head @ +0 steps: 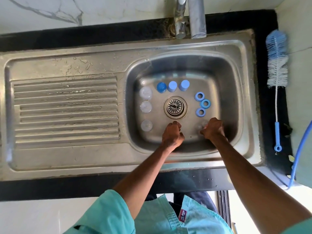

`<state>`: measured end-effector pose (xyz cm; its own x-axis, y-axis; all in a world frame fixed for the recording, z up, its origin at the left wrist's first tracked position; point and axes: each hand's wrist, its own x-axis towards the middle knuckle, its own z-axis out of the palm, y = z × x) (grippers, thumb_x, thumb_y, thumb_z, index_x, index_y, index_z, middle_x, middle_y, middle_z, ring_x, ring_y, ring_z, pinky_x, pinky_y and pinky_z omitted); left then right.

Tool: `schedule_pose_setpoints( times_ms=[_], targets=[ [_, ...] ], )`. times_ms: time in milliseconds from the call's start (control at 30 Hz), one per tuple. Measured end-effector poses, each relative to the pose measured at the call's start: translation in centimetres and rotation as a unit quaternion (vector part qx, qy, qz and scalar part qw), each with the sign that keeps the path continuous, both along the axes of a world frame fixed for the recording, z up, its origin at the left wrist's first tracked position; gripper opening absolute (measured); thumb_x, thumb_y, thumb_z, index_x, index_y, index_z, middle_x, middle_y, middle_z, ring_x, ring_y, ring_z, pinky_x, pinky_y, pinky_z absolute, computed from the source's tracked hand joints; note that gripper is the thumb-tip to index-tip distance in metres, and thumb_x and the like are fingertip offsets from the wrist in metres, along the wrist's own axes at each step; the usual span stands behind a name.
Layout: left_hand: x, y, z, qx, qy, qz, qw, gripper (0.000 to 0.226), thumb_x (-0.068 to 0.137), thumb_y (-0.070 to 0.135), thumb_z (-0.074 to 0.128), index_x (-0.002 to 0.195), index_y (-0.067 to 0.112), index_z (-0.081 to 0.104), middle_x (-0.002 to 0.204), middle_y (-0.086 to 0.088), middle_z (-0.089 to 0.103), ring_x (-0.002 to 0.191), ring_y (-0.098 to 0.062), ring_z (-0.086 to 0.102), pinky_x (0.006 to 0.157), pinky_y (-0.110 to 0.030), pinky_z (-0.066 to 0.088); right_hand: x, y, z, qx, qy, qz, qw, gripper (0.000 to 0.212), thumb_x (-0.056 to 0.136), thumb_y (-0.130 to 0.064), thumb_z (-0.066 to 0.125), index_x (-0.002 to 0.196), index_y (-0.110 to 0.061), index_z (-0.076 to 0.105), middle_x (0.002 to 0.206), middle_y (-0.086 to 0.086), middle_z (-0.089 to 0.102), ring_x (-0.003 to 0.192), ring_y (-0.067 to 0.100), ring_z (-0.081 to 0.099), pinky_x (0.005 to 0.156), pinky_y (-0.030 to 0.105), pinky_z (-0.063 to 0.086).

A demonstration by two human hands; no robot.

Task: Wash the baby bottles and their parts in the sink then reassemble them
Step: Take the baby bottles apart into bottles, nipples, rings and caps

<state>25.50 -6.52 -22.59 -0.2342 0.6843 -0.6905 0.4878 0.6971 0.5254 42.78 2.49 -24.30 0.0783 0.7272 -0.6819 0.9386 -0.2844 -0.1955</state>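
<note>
Head view looks straight down on a stainless steel sink with a ribbed drainboard filling the left half of the frame and the basin at centre right. Around the drain strainer the bottle parts lie in rows on the basin floor. Three clear round pieces form a column on the left, too blurred to tell whether they are bottles or covers. Three blue caps stand side by side above the drain, and three blue screw rings are stacked in a column to its right, the middle one touching its neighbours. Both bare forearms reach in from the lower edge. The left hand sits just below the drain with fingers curled under and knuckles up; whether it grasps anything cannot be told. The right hand is below the rings, fingers curled beside a faint clear blur; its grasp cannot be told either. A chrome faucet stands at the top centre. A blue-and-white bottle brush lies on the black counter at the right edge, with a blue hose curving below it.
</note>
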Motion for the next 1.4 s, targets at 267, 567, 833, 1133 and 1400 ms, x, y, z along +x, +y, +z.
schedule_pose_setpoints(
  times_ms=[267,567,833,1133,1400],
  targets=[
    [-0.4,0.1,-0.1,-0.01,-0.013,0.013,1.0,0.032,0.086,0.008,0.062,0.117,0.017,0.065,0.113,0.001,0.071,0.111,-0.021,0.064,0.095,-0.031,0.052,-0.7,-0.3,0.4,0.01,-0.02,0.005,1.0,0.059,0.084,-0.032,0.083,0.122,0.006,0.059,0.122,0.023,0.063,0.112,0.037,0.066,0.083,0.03,0.048],
    [-0.5,-0.1,-0.2,-0.006,-0.024,0.003,1.0,0.029,0.084,0.009,0.061,0.109,0.021,0.069,0.11,0.0,0.073,0.107,-0.021,0.068,0.094,-0.036,0.057,-1.5,0.0,0.7,0.044,-0.086,0.082,0.992,0.057,0.104,-0.045,0.051,0.136,0.002,0.045,0.134,0.015,0.056,0.122,0.026,0.06,0.102,0.03,0.043],
    [-1.2,-0.4,-0.2,0.004,-0.036,0.003,0.999,0.029,0.082,0.008,0.062,0.106,0.023,0.07,0.108,0.0,0.075,0.104,-0.021,0.07,0.092,-0.036,0.058,-1.2,-0.1,0.5,0.013,-0.062,0.047,0.997,0.066,0.094,-0.051,0.065,0.127,0.005,0.057,0.122,0.019,0.063,0.115,0.033,0.064,0.097,0.034,0.049],
    [-2.0,-0.9,0.9,0.023,-0.033,-0.019,0.999,0.029,0.082,0.009,0.064,0.107,0.021,0.071,0.109,0.0,0.075,0.102,-0.02,0.071,0.093,-0.036,0.059,-1.5,0.1,3.4,-0.003,-0.083,-0.025,0.996,0.062,0.093,-0.02,0.071,0.138,0.014,0.043,0.136,0.03,0.057,0.127,0.043,0.059,0.1,0.039,0.051],
    [-4.0,-0.8,7.2,0.094,0.021,-0.056,0.994,0.026,0.089,0.014,0.054,0.105,0.022,0.073,0.111,-0.001,0.076,0.1,-0.021,0.071,0.092,-0.034,0.058,-3.5,-0.7,10.1,0.054,-0.078,-0.022,0.995,0.059,0.091,-0.01,0.065,0.14,0.01,0.042,0.144,0.029,0.051,0.136,0.042,0.052,0.106,0.039,0.047]
  ],
)
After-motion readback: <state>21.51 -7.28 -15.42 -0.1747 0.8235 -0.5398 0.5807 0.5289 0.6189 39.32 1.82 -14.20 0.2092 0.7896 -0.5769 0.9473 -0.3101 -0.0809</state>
